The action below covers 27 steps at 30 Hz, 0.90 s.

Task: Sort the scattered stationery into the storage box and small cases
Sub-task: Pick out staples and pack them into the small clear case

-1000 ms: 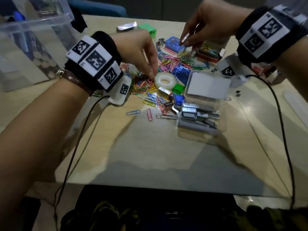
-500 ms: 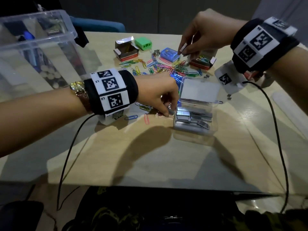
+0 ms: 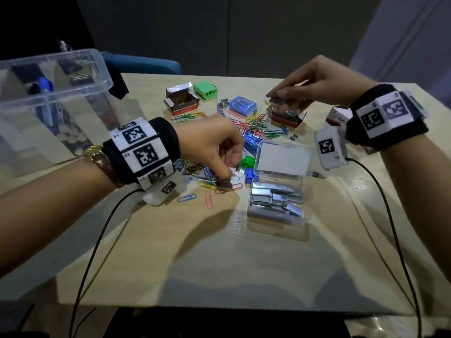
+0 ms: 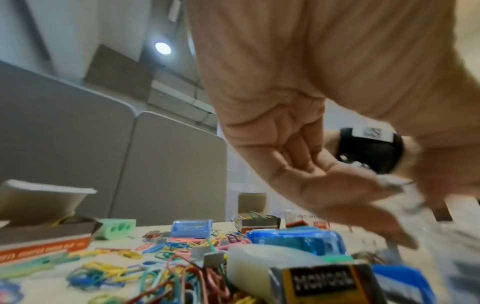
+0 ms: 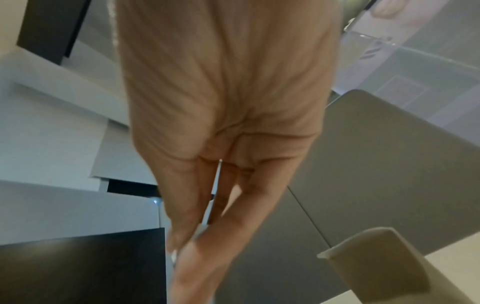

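**Left hand over the staple strip, case just to its right**

I take the small clear case (image 3: 277, 191) as my landmark; it sits open on the counter (image 3: 219, 252), lid up, its tray holding grey staple strips lying roughly crosswise.

Far left of the case, at the counter's edge, stands the clear storage box (image 3: 56, 93) with pens inside. Nearer, my left hand (image 3: 212, 147) hangs just left of the case, fingers curled downward, tips pressed together on a small dark-grey piece (image 3: 225, 184) at the edge of the paper clips (image 3: 207, 176). I judge it a staple strip, though it is blurred and I cannot be sure the pinch has closed on it. The piece lies directly below the grip and just left of the case tray, so the coming move, as I read it, is a short carry rightward over the case wall. Its long axis I cannot make out. The left hand is clearly the nearer one.

Behind the case, past the coloured clip heap, my right hand (image 3: 314, 84) hovers above a small red cardboard box (image 3: 288, 117), fingertips pinching something thin and flat; what it is I cannot tell.
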Motion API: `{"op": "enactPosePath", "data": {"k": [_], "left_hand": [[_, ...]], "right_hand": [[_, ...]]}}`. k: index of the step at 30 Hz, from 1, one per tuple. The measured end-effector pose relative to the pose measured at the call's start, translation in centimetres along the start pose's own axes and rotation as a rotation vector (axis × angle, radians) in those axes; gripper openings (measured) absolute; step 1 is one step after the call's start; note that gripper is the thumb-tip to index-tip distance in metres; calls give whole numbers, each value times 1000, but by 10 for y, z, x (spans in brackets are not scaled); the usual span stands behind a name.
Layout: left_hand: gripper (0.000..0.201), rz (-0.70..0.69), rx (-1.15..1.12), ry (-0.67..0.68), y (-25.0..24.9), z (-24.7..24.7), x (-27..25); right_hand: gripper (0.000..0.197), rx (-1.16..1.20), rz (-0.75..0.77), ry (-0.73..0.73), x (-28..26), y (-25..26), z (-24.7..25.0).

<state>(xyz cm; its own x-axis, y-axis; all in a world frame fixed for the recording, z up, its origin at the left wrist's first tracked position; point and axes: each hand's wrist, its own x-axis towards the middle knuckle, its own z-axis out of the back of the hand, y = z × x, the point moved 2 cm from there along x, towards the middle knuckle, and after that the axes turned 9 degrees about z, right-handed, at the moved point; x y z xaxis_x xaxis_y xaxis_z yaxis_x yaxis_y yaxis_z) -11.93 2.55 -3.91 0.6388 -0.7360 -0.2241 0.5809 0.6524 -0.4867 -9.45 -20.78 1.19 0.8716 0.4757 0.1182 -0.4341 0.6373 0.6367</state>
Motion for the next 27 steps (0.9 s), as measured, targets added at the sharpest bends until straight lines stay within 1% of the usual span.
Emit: {"op": "enactPosePath", "data": {"k": [1,3,4,5,6,7,9,11,12,14,16,18,21,23,27], "left_hand": [[22,1,-86,-20,1,5,0],[17,-7,-329,-60,1,15,-3],[20,-6,-454,-93,1,21,-3],[28,8,-555,-140,2,27,-4],[35,26,-625,-194,3,34,-4],[37,44,-674,-247,5,39,-3],[27,89,-768,-353,10,48,2],[17,148,-900,-449,15,52,10],[15,176,-979,-482,17,53,14],[15,202,-1141,-517,20,52,21],[16,210,-1256,-531,22,49,27],[15,220,-1297,-540,23,46,31],[16,274,-1215,-517,26,45,33],[14,312,-1154,-524,29,45,33],[10,336,-1177,-562,33,42,33]], "right_hand": [[24,19,5,-5,-3,-1,0],[26,58,28,-29,-7,-3,0],[29,82,43,-54,-8,-3,1],[32,110,56,-89,-9,-4,2],[33,138,66,-132,-9,-5,3],[30,160,69,-173,-9,-6,5],[18,161,75,-197,-9,-5,10],[14,132,83,-176,-8,-3,12],[14,146,85,-181,-7,-2,12],[16,228,68,-222,-4,-2,10],[17,315,27,-252,-2,-6,7],[16,376,-17,-267,-2,-11,6],[16,470,-102,-290,-1,-20,7],[18,577,-164,-303,-1,-25,7],[21,716,-221,-304,2,-26,3]]}}
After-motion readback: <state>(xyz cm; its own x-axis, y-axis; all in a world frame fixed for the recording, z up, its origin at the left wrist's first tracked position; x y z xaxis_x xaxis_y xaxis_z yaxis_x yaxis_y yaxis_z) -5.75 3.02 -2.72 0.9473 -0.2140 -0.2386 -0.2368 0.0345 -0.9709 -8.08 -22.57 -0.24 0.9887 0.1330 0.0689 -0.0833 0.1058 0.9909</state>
